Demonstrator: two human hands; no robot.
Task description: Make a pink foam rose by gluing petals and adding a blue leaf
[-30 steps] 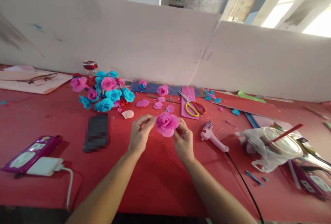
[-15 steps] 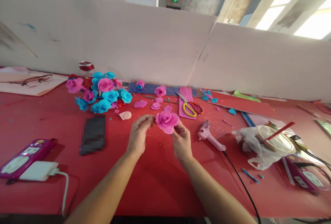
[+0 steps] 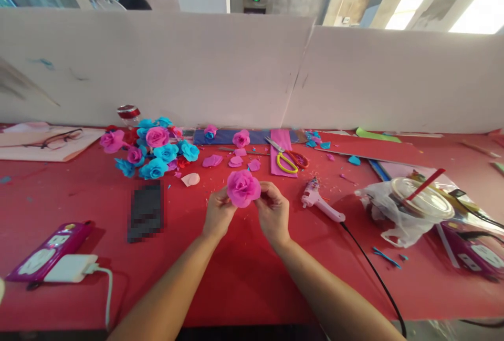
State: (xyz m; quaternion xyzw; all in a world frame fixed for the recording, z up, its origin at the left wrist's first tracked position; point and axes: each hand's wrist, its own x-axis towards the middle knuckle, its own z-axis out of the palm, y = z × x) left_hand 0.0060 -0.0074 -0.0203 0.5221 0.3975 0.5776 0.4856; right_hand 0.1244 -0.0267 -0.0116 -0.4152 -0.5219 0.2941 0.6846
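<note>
A pink paper rose [image 3: 243, 189] is held up between my two hands, its open face toward me. My left hand [image 3: 220, 214] is closed at the flower's lower left, its fingertips partly hidden behind the petals. On the other side, my right hand [image 3: 273, 214] pinches the rose's right edge between thumb and fingers. Beyond the hands lie loose pink petals [image 3: 235, 161], another pink rose [image 3: 241, 138] and scissors [image 3: 286, 161] with yellow and red handles on a pink paper strip [image 3: 280, 136]. A pink glue gun [image 3: 321, 204] rests to the right.
A bunch of blue and pink paper roses [image 3: 155, 147] stands at the back left, behind a blurred dark phone-like object [image 3: 145, 212]. Left are a purple power strip [image 3: 49, 252] and white charger [image 3: 71, 267]. A bagged cup [image 3: 421, 199] with a red straw sits right. A white partition [image 3: 177, 68] closes the back.
The rose has moved slightly left and now faces me more fully. My left hand has come in against its underside. The whole view has shifted a little.
</note>
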